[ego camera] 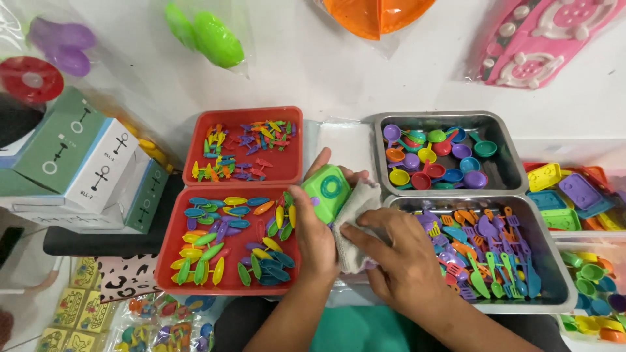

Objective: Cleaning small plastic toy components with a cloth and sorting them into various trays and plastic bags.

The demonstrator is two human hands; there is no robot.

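Both forearms come in from 6 o'clock, over a teal lap. Right hand sits just right of centre, palm down, fingers flat and loosely spread, pressing a pale grey cloth; nothing pinched that I can see, whether the thumb grips the cloth underneath I cannot tell. Left hand at centre, fingers curled around a green toy block with a teal ring on its face and small purple knobs; thumb on the near side, fingertips showing behind it at 12 o'clock. Block is held off the table, touching the cloth's upper edge, between the red trays and the steel trays.

At 9 o'clock of the hands: lower red tray with leaf-shaped plastic pieces in yellow, blue, green, orange. Left wrist overlaps its right rim. Upper red tray at 11 o'clock, holding tiny multicoloured pieces, too small to tell the kind.

At 1 o'clock: upper steel tray with little toy pans and ladles. At 3 o'clock: lower steel tray with toy spatulas, knives, forks; right hand overlaps its left edge.

Far 3 o'clock: clear bins of coloured toy trays and cups. Far 9 o'clock: green-and-white cartons stacked. 12 o'clock on the white table: bagged green toys, orange piece, pink toy panel. Purple and red bagged items at 10 o'clock.
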